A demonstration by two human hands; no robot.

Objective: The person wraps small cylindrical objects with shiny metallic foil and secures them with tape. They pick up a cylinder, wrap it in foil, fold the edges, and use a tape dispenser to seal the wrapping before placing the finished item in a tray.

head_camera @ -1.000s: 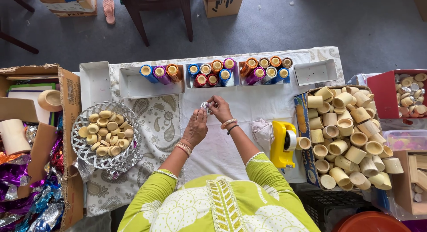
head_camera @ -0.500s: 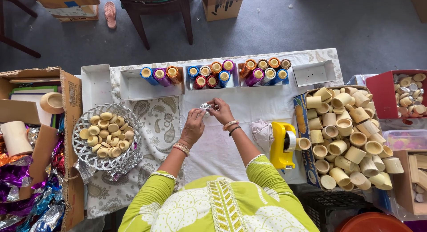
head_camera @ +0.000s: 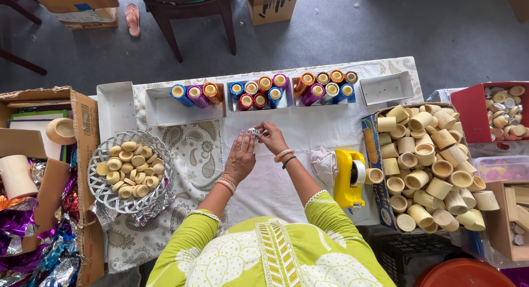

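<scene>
Grey floor is showing beyond a table draped in a white paisley cloth [head_camera: 187, 149], where a person in a green top is working with both hands meeting at the middle. Fingers of the left hand [head_camera: 241, 157] and the right hand [head_camera: 271, 137] are pinching together on a small silvery foil-covered piece [head_camera: 253, 133], holding it just above the cloth; the fingertips are closing on it from both sides. Just beyond the fingers, three white trays are sitting in a row, holding foil-wrapped cups [head_camera: 259, 91] in blue, purple, orange and red, open ends up. Right of the right hand a crumpled cloth [head_camera: 324, 163] is lying beside a yellow tape dispenser [head_camera: 348, 179]. Further right a cardboard box is holding a heap of plain wooden cups [head_camera: 430, 166]. Left of the left hand a silver wire basket [head_camera: 102, 190] is holding small round wooden lids [head_camera: 131, 168]. At the far left, crumpled purple and blue foil [head_camera: 33, 243] is lying by an open carton.
</scene>
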